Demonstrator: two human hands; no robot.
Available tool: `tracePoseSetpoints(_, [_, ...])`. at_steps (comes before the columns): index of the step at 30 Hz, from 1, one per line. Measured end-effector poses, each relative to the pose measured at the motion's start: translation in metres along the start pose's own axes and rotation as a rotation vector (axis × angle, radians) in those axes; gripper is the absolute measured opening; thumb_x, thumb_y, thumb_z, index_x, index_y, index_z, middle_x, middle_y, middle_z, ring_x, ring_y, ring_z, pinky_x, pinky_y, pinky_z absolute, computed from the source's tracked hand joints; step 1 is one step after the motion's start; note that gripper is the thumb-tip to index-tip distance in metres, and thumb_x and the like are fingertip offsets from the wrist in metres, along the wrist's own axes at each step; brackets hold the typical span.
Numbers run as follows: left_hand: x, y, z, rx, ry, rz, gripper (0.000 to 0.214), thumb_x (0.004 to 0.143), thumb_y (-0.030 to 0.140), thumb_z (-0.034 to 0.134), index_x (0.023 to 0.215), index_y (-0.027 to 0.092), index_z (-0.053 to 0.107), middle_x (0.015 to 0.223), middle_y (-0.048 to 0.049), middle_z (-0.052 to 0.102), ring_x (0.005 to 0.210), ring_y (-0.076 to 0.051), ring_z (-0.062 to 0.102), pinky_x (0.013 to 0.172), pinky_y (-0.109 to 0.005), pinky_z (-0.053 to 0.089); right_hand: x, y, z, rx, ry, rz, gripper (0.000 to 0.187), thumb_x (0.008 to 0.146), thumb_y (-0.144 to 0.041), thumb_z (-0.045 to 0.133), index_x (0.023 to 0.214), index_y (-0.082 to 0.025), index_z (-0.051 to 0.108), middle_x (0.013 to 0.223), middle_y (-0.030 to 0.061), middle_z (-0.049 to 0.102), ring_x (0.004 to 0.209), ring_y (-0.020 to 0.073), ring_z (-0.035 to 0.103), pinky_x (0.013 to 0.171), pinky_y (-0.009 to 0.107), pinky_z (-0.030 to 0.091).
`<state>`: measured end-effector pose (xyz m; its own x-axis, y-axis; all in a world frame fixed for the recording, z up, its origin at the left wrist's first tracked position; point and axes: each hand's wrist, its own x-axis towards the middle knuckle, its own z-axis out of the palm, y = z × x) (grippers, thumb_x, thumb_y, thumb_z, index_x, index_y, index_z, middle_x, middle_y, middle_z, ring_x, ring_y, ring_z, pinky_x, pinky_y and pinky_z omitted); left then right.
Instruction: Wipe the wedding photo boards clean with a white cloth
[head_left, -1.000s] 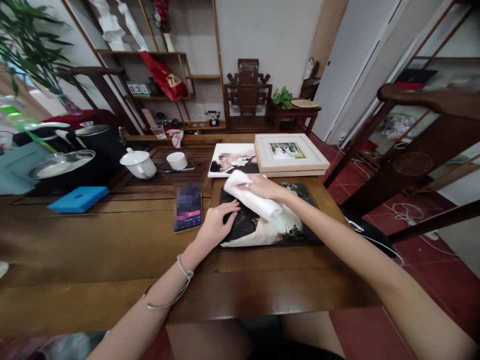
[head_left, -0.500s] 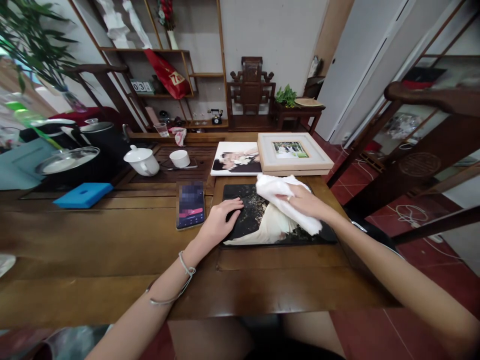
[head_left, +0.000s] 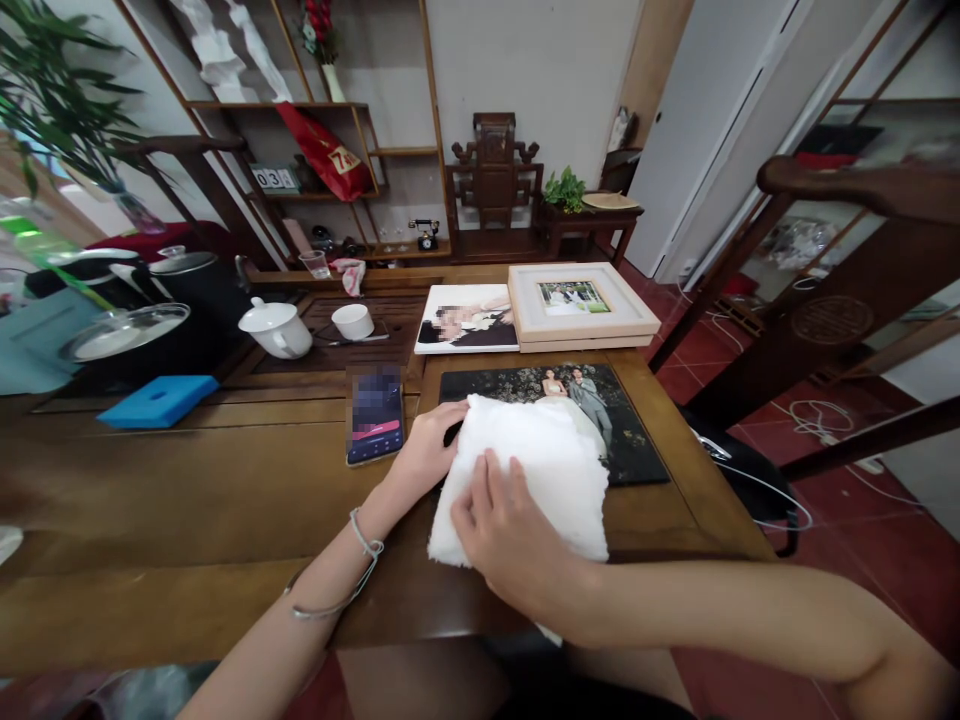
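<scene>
A dark photo panel (head_left: 637,440) showing a couple in wedding clothes lies flat on the wooden table. Spread over its lower left part, and past its near edge, is a white cloth (head_left: 544,440). My right hand (head_left: 510,540) presses on this cloth near the panel's lower left corner, fingers bent and holding it against the surface. My left hand (head_left: 431,445) rests at the panel's left edge with its fingers stretched out; the cloth partly hides the fingertips. Just left of that hand lies a phone (head_left: 376,415) with its screen lit.
Behind the panel lie a white photo board (head_left: 457,340) and a framed photo (head_left: 592,325). To the left stand a white lidded cup (head_left: 276,330), a small white bowl (head_left: 352,322), a blue block (head_left: 159,402) and a glass-lidded pot (head_left: 135,340). A wooden chair (head_left: 832,310) stands right.
My right hand has swept the white cloth from the panel's right side toward me and to the left, uncovering the printed couple. My left hand has stayed at the panel's left edge.
</scene>
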<state>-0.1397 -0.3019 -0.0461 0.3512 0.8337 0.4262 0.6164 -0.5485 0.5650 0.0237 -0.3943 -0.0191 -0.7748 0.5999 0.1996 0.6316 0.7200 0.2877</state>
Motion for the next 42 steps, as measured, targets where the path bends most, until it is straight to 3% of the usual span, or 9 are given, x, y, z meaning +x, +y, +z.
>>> tracePoseSetpoints(4, [0.0,-0.001,0.001,0.002,0.01,0.009,0.03,0.081,0.009,0.054,0.104,0.017,0.072,0.116,-0.0101,0.071,0.109,-0.026,0.066,0.097,-0.041,0.053,-0.004,0.032,-0.009,0.224,-0.092,-0.046,0.039,0.076,-0.019,0.06,0.113,-0.007,0.056,0.127,0.029,0.056,0.12,0.0385,0.052,0.092,0.049,0.045])
tracePoseSetpoints(8, [0.001,-0.002,0.004,0.023,0.039,0.033,0.023,0.088,0.016,0.053,0.1,0.015,0.072,0.11,-0.0123,0.073,0.11,-0.026,0.066,0.098,-0.044,0.051,-0.002,0.092,-0.002,0.25,-0.17,0.165,0.037,0.074,-0.011,0.055,0.111,-0.014,0.057,0.123,0.0167,0.06,0.105,0.0273,0.06,0.088,0.037,0.046])
tracePoseSetpoints(12, [0.001,-0.002,0.005,0.019,0.053,0.032,0.021,0.089,0.017,0.053,0.099,0.015,0.072,0.11,-0.0125,0.073,0.11,-0.025,0.067,0.098,-0.045,0.052,0.007,0.125,0.009,0.121,-0.198,0.343,0.033,0.076,-0.007,0.052,0.109,-0.011,0.057,0.114,0.0178,0.063,0.106,0.0294,0.059,0.087,0.039,0.046])
tracePoseSetpoints(17, [0.002,-0.002,0.004,0.025,0.058,0.028,0.022,0.088,0.018,0.053,0.098,0.016,0.072,0.108,-0.0117,0.074,0.109,-0.025,0.067,0.097,-0.044,0.052,0.014,0.077,0.015,0.04,-0.16,0.335,0.034,0.082,-0.003,0.046,0.114,-0.003,0.057,0.128,0.0318,0.055,0.123,0.0394,0.049,0.094,0.052,0.041])
tracePoseSetpoints(23, [0.002,0.001,-0.002,0.003,-0.027,-0.019,0.03,0.078,0.011,0.056,0.102,0.017,0.072,0.116,-0.0109,0.071,0.107,-0.026,0.067,0.095,-0.04,0.053,-0.001,0.002,0.001,-0.023,0.09,-0.023,0.027,0.088,-0.012,0.045,0.109,-0.003,0.059,0.121,0.0331,0.06,0.116,0.0396,0.056,0.091,0.054,0.043])
tracePoseSetpoints(27, [0.001,0.001,-0.003,-0.003,-0.04,-0.035,0.032,0.077,0.011,0.057,0.104,0.018,0.072,0.118,-0.0104,0.07,0.111,-0.027,0.065,0.097,-0.039,0.051,-0.01,0.033,-0.008,0.332,-0.02,-0.148,0.038,0.074,-0.017,0.058,0.11,-0.006,0.058,0.124,0.028,0.059,0.117,0.0353,0.054,0.089,0.044,0.046])
tracePoseSetpoints(34, [0.002,0.0,0.003,0.028,0.031,0.017,0.023,0.089,0.019,0.052,0.099,0.016,0.072,0.109,-0.012,0.073,0.112,-0.026,0.066,0.099,-0.045,0.051,-0.008,0.113,0.009,0.426,-0.072,0.235,0.039,0.07,-0.008,0.05,0.108,-0.015,0.057,0.112,0.0135,0.065,0.102,0.0268,0.059,0.086,0.039,0.045])
tracePoseSetpoints(38, [0.001,-0.001,0.004,0.019,0.046,0.019,0.021,0.089,0.019,0.053,0.098,0.015,0.072,0.109,-0.0121,0.073,0.111,-0.026,0.066,0.098,-0.045,0.052,0.007,0.096,0.012,0.204,-0.117,0.257,0.032,0.072,-0.008,0.053,0.104,-0.009,0.059,0.114,0.022,0.062,0.11,0.0328,0.055,0.088,0.041,0.043])
tracePoseSetpoints(42, [0.001,-0.001,0.001,-0.003,0.031,0.009,0.024,0.084,0.014,0.054,0.1,0.017,0.072,0.111,-0.0104,0.073,0.108,-0.026,0.067,0.096,-0.043,0.052,0.017,0.048,0.004,0.12,-0.07,0.068,0.027,0.077,-0.012,0.054,0.103,-0.004,0.06,0.115,0.0305,0.06,0.116,0.0385,0.051,0.09,0.044,0.041])
